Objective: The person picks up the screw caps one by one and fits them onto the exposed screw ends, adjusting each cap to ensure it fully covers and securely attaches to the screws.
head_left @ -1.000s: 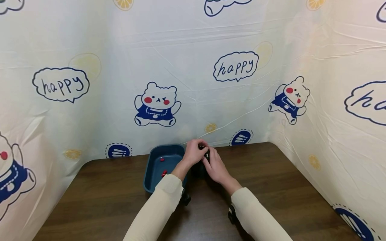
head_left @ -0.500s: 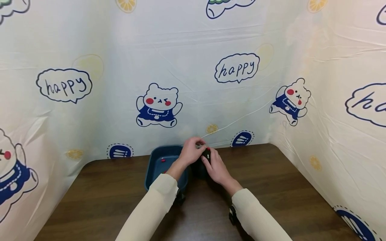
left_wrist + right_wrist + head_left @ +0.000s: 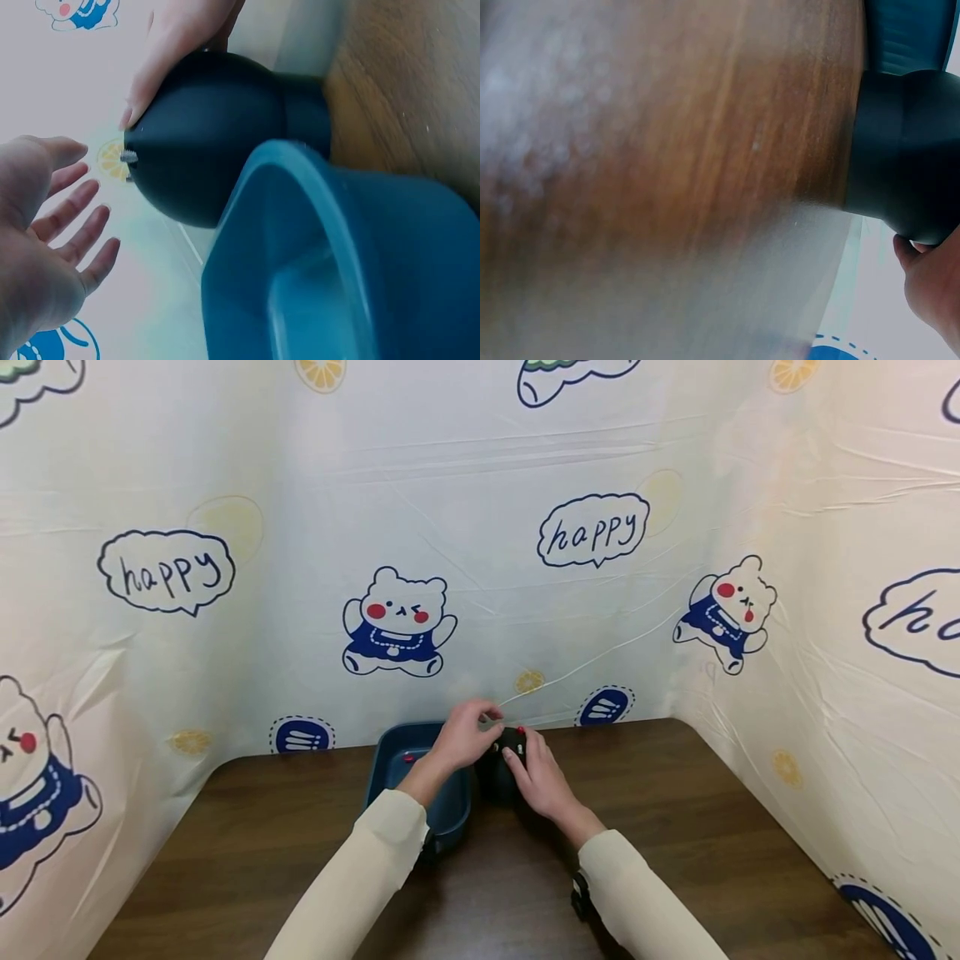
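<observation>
A black, rounded object with a narrower base (image 3: 217, 127) stands on the table beside the blue tub. Small metal pegs (image 3: 129, 157) stick out of its top, and a small red piece (image 3: 521, 729) shows there in the head view. My right hand (image 3: 543, 781) holds the object from its right side, thumb in front and fingers behind. My left hand (image 3: 45, 232) is near the top, its fingers loosely spread and apart from the object in the left wrist view. Nothing shows in its palm.
The blue tub (image 3: 296, 161) stands directly left of the black object, under my left forearm. A small red piece (image 3: 408, 758) lies inside it. The wooden table (image 3: 510, 877) meets a printed curtain (image 3: 487, 610) at the back.
My left hand has drawn back leftward from the top of the black object, and its forearm has shifted left. The red piece on top has come into view. My right hand stays on the object.
</observation>
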Demonstrator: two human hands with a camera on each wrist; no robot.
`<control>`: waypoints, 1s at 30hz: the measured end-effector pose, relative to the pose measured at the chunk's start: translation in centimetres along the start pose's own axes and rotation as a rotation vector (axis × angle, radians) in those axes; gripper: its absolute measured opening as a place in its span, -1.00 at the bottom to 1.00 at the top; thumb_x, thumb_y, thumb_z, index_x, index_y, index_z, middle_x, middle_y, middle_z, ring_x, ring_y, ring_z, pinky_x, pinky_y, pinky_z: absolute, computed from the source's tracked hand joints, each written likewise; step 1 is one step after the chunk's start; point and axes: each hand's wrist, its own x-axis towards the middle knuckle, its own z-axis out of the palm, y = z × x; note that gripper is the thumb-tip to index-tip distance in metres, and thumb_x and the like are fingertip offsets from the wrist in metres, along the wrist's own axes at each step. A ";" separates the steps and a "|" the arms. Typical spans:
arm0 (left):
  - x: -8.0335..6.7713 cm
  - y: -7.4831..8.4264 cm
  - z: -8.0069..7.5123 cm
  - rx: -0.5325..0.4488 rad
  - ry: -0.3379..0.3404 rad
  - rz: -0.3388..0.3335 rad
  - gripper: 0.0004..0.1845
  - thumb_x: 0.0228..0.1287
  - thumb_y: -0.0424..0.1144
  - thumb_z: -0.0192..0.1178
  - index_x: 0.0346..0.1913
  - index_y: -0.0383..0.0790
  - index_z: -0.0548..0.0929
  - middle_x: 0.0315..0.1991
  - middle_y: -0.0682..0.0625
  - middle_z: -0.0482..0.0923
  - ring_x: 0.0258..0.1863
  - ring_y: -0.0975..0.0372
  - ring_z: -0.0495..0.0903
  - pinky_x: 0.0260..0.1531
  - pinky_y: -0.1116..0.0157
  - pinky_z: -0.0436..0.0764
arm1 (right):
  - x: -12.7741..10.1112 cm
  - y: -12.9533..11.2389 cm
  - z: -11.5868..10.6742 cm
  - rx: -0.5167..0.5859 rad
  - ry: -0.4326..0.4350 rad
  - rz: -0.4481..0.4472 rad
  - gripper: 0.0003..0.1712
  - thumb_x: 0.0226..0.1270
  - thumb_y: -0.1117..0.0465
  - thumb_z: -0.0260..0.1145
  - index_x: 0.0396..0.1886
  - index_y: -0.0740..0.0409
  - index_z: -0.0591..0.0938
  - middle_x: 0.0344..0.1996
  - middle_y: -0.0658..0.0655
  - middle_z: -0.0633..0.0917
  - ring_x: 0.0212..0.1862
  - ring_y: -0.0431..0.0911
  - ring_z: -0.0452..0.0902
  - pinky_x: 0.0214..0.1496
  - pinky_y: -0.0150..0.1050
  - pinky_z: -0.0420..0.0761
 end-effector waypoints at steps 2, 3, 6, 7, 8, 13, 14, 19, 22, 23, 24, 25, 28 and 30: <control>-0.1 -0.1 -0.3 0.022 -0.006 -0.003 -0.83 0.42 -0.21 0.30 -0.02 -0.15 0.74 -0.02 -0.03 0.68 0.03 0.07 0.62 0.12 0.07 0.61 | 0.0 -0.1 -0.1 0.005 -0.002 0.003 -0.26 0.67 -0.14 -0.03 0.53 0.30 0.18 0.41 0.33 0.33 0.37 0.20 0.33 0.38 0.15 0.40; -0.2 -0.1 -0.4 0.028 -0.009 -0.007 -0.82 0.42 -0.20 0.30 -0.01 -0.14 0.74 -0.01 -0.03 0.67 0.03 0.07 0.62 0.12 0.08 0.61 | 0.0 -0.1 -0.1 0.004 -0.004 0.005 -0.26 0.67 -0.15 -0.04 0.53 0.30 0.18 0.41 0.33 0.33 0.37 0.20 0.33 0.38 0.15 0.40; -0.4 -0.1 -0.9 0.040 -0.019 -0.019 -0.79 0.41 -0.20 0.31 0.03 -0.15 0.73 0.02 -0.03 0.67 0.04 0.07 0.62 0.13 0.08 0.60 | 0.0 -0.2 -0.2 0.010 -0.007 0.008 -0.25 0.67 -0.15 -0.04 0.53 0.30 0.18 0.41 0.34 0.33 0.37 0.21 0.33 0.40 0.15 0.39; -0.5 -0.2 -1.1 0.044 -0.021 -0.023 -0.78 0.41 -0.20 0.31 0.04 -0.15 0.73 0.02 -0.03 0.66 0.05 0.08 0.62 0.13 0.08 0.60 | 0.0 -0.2 -0.2 0.010 -0.008 0.009 -0.25 0.67 -0.15 -0.04 0.53 0.30 0.18 0.41 0.34 0.33 0.37 0.21 0.33 0.40 0.15 0.39; -0.5 -0.2 -1.3 0.045 -0.024 -0.026 -0.78 0.41 -0.21 0.31 0.04 -0.15 0.73 0.03 -0.03 0.66 0.05 0.08 0.61 0.13 0.08 0.60 | 0.1 -0.2 -0.2 0.009 -0.008 0.011 -0.26 0.67 -0.16 -0.04 0.52 0.29 0.18 0.41 0.33 0.34 0.36 0.20 0.34 0.41 0.15 0.38; -0.8 -0.3 -2.0 0.051 -0.031 -0.039 -0.78 0.40 -0.22 0.31 0.05 -0.16 0.72 0.04 -0.05 0.66 0.06 0.07 0.61 0.12 0.06 0.61 | 0.0 -0.2 -0.2 0.012 -0.004 0.015 -0.27 0.66 -0.16 -0.03 0.51 0.27 0.20 0.39 0.33 0.36 0.34 0.18 0.35 0.43 0.14 0.37; -0.9 -0.4 -2.1 0.056 -0.032 -0.040 -0.77 0.40 -0.22 0.32 0.05 -0.16 0.72 0.04 -0.06 0.66 0.06 0.07 0.61 0.12 0.06 0.61 | 0.0 -0.2 -0.2 0.013 -0.005 0.014 -0.27 0.66 -0.16 -0.03 0.51 0.27 0.20 0.39 0.33 0.36 0.34 0.18 0.35 0.43 0.14 0.36; -1.2 -1.2 -2.4 0.080 -0.041 -0.058 -0.75 0.42 -0.20 0.31 0.08 -0.15 0.70 0.05 -0.05 0.65 0.04 0.08 0.60 0.12 0.09 0.61 | -0.1 -0.2 -0.2 0.021 -0.007 0.010 -0.26 0.66 -0.14 0.00 0.52 0.30 0.19 0.40 0.33 0.35 0.35 0.18 0.34 0.46 0.16 0.34; -1.7 -1.5 -2.6 0.086 -0.052 -0.074 -0.75 0.42 -0.21 0.31 0.09 -0.15 0.70 0.06 -0.06 0.65 0.04 0.07 0.59 0.12 0.08 0.60 | -0.2 -0.2 -0.2 0.018 -0.006 0.007 -0.26 0.66 -0.14 -0.01 0.52 0.30 0.19 0.41 0.34 0.34 0.37 0.18 0.33 0.47 0.15 0.32; -1.8 -1.6 -2.8 0.086 -0.055 -0.078 -0.75 0.42 -0.21 0.31 0.09 -0.16 0.70 0.06 -0.06 0.65 0.04 0.06 0.59 0.12 0.07 0.60 | -0.2 -0.2 -0.1 0.017 -0.006 0.007 -0.26 0.66 -0.14 -0.01 0.53 0.30 0.18 0.42 0.34 0.33 0.37 0.18 0.32 0.47 0.14 0.32; -1.9 -1.8 -2.9 0.086 -0.060 -0.081 -0.75 0.43 -0.22 0.30 0.09 -0.16 0.70 0.06 -0.07 0.65 0.05 0.04 0.59 0.13 0.06 0.60 | -0.2 -0.2 -0.1 0.015 -0.007 0.008 -0.25 0.66 -0.14 -0.01 0.53 0.30 0.18 0.42 0.33 0.33 0.38 0.18 0.32 0.47 0.14 0.32; -2.0 -1.9 -3.0 0.091 -0.066 -0.084 -0.76 0.43 -0.22 0.30 0.09 -0.17 0.70 0.06 -0.08 0.65 0.06 0.03 0.59 0.13 0.06 0.60 | -0.3 -0.2 -0.1 0.015 -0.007 0.008 -0.25 0.66 -0.14 -0.01 0.53 0.30 0.18 0.43 0.33 0.33 0.38 0.18 0.31 0.48 0.14 0.31; -2.2 -2.5 -3.4 0.100 -0.077 -0.084 -0.76 0.44 -0.22 0.29 0.09 -0.17 0.69 0.07 -0.09 0.65 0.06 0.02 0.60 0.12 0.05 0.59 | -0.2 -0.1 -0.1 0.015 -0.011 0.010 -0.23 0.65 -0.16 -0.01 0.54 0.31 0.18 0.44 0.33 0.32 0.39 0.18 0.31 0.47 0.14 0.32; -2.3 -3.0 -3.7 0.110 -0.080 -0.081 -0.76 0.43 -0.22 0.29 0.08 -0.18 0.70 0.05 -0.10 0.66 0.04 0.03 0.61 0.11 0.04 0.60 | -0.2 -0.1 -0.1 0.010 -0.012 0.011 -0.23 0.65 -0.17 -0.02 0.54 0.30 0.17 0.45 0.33 0.31 0.40 0.17 0.31 0.48 0.14 0.32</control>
